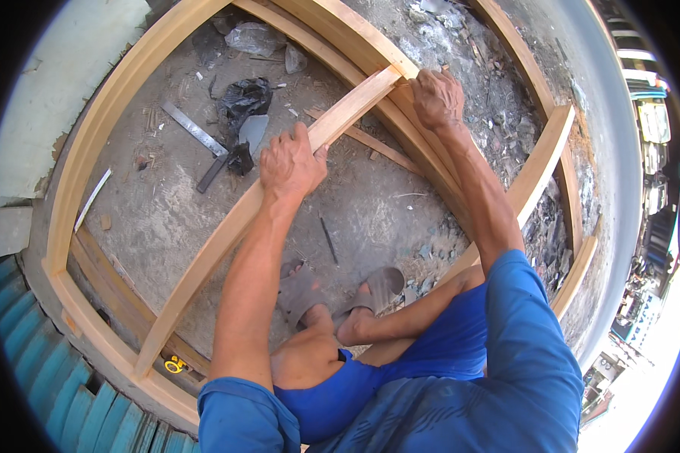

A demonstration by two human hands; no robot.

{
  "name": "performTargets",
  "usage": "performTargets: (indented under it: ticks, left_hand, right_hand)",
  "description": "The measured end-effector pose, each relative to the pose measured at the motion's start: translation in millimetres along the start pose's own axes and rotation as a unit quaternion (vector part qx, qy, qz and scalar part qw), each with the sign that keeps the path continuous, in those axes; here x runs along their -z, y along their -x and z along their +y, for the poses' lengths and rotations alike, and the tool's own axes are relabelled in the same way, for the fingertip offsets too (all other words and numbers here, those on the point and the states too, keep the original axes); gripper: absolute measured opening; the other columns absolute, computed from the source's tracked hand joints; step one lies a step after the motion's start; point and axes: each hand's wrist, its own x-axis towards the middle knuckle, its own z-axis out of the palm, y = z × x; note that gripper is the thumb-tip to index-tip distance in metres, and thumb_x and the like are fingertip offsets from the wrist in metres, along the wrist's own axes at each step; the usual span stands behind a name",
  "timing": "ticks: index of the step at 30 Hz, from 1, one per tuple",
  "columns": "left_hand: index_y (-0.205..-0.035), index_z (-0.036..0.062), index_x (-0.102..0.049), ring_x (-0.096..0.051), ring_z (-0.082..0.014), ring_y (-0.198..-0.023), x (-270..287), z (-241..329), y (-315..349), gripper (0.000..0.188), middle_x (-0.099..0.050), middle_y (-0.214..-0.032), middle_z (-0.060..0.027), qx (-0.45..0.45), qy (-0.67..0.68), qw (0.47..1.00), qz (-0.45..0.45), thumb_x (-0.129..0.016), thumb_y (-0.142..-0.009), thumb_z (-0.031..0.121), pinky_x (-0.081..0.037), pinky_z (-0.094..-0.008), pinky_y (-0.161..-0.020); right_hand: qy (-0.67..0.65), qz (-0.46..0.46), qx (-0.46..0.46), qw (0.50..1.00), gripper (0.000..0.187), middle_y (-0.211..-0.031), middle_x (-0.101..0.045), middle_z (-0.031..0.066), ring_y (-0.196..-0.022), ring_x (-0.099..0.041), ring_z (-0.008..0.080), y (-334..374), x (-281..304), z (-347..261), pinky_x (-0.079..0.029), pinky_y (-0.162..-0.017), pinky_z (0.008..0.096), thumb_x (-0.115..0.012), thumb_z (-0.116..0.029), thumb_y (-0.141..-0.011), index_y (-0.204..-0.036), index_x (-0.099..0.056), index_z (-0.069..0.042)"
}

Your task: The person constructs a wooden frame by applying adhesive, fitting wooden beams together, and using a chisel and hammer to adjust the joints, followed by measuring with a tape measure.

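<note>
The floor point(170, 219) is rough grey concrete, stained and dusty, with wood shavings scattered over it. On its left part lies a try square point(195, 130), its pale metal blade running to a dark stock. Just beside it sit a crumpled black plastic bag point(245, 98) and a pale bluish plastic piece point(254, 132). A clear plastic bag point(255, 38) lies farther up. A narrow wood strip point(381, 149) lies aslant, and a thin dark stick point(329, 240) rests near two grey sandals point(385, 284). Small broken debris point(434, 26) covers the upper right.
</note>
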Motion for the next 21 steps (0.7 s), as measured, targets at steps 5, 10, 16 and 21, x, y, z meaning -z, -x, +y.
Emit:
performTargets:
  ticks: [5,10,16,21]
  left_hand:
    - [-0.111,0.0027,-0.057,-0.067,-0.0423,-0.098,-10,-3,3,0.046,-0.068,-0.098,-0.025,-0.012,-0.006,0.999,0.051,-0.072,-0.088,0.04,-0.054,-0.0522,-0.084]
    - [-0.115,0.0016,-0.057,-0.065,-0.0401,-0.107,2,1,5,0.05,-0.068,-0.107,-0.0243,0.018,0.008,0.999,0.026,-0.071,-0.09,0.042,-0.052,-0.0502,-0.09]
    - [-0.117,0.001,-0.057,-0.065,-0.0401,-0.108,11,16,7,0.051,-0.068,-0.108,-0.0249,-0.006,0.022,0.999,0.026,-0.071,-0.089,0.041,-0.052,-0.0491,-0.092]
    - [-0.115,0.0008,-0.058,-0.065,-0.0405,-0.108,10,-8,14,0.049,-0.069,-0.108,-0.0251,-0.01,0.008,0.999,0.037,-0.071,-0.089,0.04,-0.053,-0.0497,-0.091]
  right_hand:
    - [-0.113,0.086,-0.232,0.962,0.023,-0.079,-0.064,0.0231,-0.077,-0.061,0.0441,43,55,11,-0.047,-0.073,0.0539,-0.06,-0.026,-0.097,-0.087,-0.059,-0.005]
    - [-0.242,0.048,-0.399,0.883,0.022,-0.082,-0.07,0.0177,-0.083,-0.068,0.0321,106,80,34,-0.052,-0.08,0.0435,-0.055,-0.017,-0.093,-0.097,-0.067,0.001]
    - [-0.245,0.015,-0.423,0.872,0.021,-0.088,-0.071,0.0172,-0.088,-0.068,0.0273,190,135,73,-0.054,-0.083,0.0373,-0.052,-0.007,-0.084,-0.093,-0.071,-0.002]
    - [-0.035,-0.136,-0.39,0.91,0.024,-0.1,-0.073,0.0197,-0.098,-0.07,0.0353,260,194,42,-0.056,-0.087,0.0427,-0.056,-0.015,-0.081,-0.091,-0.076,-0.007]
